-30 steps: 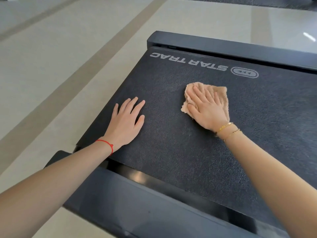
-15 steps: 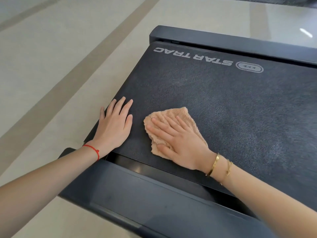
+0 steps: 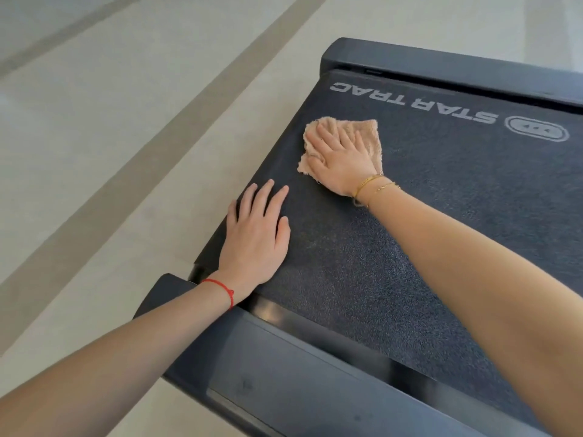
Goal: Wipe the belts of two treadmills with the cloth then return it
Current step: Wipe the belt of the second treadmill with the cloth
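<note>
Wiping the belt with a soft cloth

Head view: my right hand (image 3: 342, 159) lies flat, fingers spread, pressing the cloth (image 3: 369, 129) on the belt (image 3: 441, 216). My left hand (image 3: 255, 238) rests flat nearby, holding nothing. I think the cloth is light and floppy, so I should press from the top and later pinch an edge.

A pale tiled floor (image 3: 94, 127) fills the frame from nine to twelve o'clock, crossed diagonally by a darker beige stripe (image 3: 151, 159) running toward one o'clock.
</note>
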The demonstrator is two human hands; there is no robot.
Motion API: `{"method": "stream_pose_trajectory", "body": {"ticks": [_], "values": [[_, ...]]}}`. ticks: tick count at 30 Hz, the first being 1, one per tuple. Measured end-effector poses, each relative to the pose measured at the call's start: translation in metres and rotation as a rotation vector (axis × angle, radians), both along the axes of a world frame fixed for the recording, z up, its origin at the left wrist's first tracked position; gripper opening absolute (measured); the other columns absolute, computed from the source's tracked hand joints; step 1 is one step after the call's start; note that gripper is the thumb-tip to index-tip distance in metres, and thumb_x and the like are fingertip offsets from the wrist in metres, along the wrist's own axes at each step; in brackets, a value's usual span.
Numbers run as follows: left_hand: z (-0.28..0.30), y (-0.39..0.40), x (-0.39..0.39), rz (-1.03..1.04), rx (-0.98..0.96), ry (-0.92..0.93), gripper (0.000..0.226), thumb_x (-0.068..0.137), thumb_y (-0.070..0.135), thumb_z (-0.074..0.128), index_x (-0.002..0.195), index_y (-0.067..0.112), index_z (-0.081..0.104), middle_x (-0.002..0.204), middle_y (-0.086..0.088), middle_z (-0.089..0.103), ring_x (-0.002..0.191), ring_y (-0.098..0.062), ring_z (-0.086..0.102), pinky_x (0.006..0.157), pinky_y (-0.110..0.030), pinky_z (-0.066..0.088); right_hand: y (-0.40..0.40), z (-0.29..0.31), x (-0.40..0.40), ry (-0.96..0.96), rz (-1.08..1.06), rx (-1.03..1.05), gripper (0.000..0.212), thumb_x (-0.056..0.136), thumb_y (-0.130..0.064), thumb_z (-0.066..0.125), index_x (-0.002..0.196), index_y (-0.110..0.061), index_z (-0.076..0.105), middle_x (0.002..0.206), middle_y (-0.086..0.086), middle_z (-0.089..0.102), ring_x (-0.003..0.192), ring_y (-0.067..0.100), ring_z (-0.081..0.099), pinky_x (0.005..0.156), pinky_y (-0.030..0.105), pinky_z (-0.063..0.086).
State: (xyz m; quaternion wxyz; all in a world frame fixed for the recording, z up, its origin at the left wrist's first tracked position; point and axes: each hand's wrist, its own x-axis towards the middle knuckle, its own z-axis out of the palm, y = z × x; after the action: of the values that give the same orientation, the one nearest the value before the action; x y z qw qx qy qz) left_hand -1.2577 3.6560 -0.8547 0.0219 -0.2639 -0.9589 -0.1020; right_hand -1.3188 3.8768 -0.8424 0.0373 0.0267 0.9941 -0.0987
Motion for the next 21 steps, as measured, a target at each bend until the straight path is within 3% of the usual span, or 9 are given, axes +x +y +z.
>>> {"method": "stream_pose_trajectory", "body": {"ticks": [8,10,16,21], "values": [[0.007,-0.006,0.001,-0.008,0.076,-0.05,0.055,0.102,0.031,0.036,0.152,0.01,0.028,0.161,-0.005,0.024,0.15,-0.021,0.018,0.121,-0.043,0.018,-0.01,0.0,0.092,0.075,0.409,-0.013,0.057,0.105,-0.046,0.026,0.157,-0.035,0.006,0.165,-0.012,-0.002,0.147,0.008,-0.015,0.121,0.034,-0.016],[0.009,-0.013,0.003,-0.015,0.063,-0.051,0.055,0.102,0.031,0.037,0.152,0.008,0.028,0.161,-0.007,0.024,0.149,-0.022,0.019,0.121,-0.041,0.019,-0.004,0.0,0.095,0.05,0.408,-0.033,0.057,0.104,-0.048,0.027,0.157,-0.039,0.006,0.164,-0.015,-0.001,0.147,0.007,-0.012,0.121,0.034,-0.014],[0.012,-0.043,0.02,-0.059,-0.018,-0.076,0.059,0.103,0.039,0.029,0.156,0.015,0.021,0.163,-0.003,0.018,0.15,-0.02,0.014,0.123,-0.036,0.017,-0.023,0.003,0.034,0.05,0.11,0.0,0.056,0.106,-0.043,0.022,0.158,-0.032,0.007,0.167,-0.006,0.001,0.153,0.02,-0.005,0.123,0.044,-0.008],[0.013,-0.057,0.032,-0.045,-0.001,-0.095,0.058,0.103,0.037,0.033,0.155,0.014,0.023,0.163,-0.003,0.019,0.15,-0.02,0.016,0.122,-0.037,0.019,-0.048,0.003,0.05,0.046,0.262,0.036,0.057,0.106,-0.044,0.022,0.158,-0.031,0.004,0.167,-0.004,-0.002,0.153,0.023,-0.008,0.123,0.046,-0.008]]}}
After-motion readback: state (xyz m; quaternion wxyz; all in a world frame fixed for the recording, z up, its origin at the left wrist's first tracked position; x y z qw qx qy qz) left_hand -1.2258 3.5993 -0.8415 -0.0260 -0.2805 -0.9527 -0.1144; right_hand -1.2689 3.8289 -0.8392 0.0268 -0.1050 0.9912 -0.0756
